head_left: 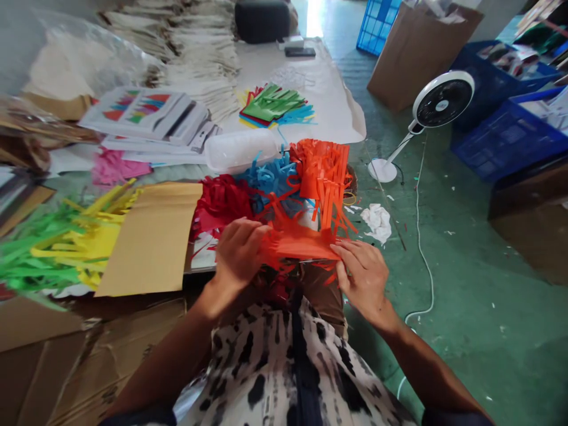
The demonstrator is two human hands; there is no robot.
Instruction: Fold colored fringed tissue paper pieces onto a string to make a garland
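Both my hands hold a strip of orange fringed paper (302, 245) across my lap. My left hand (239, 251) grips its left end, and my right hand (361, 278) presses on its right end. Just beyond them lie bundles of cut paper fringe: red (222, 204), blue (270, 177) and orange (323, 177). To the left, a sheet of tan kraft paper (151, 236) rests beside green and yellow fringe (75, 242). My lower body hides the strip's underside.
A clear plastic container (239, 151) and colour-printed booklets (142, 112) lie beyond the fringe, with a green paper stack (273, 103) farther back. On the green floor to the right stand a white fan (444, 100) and blue crates (510, 139). Flattened cardboard (53, 361) lies at lower left.
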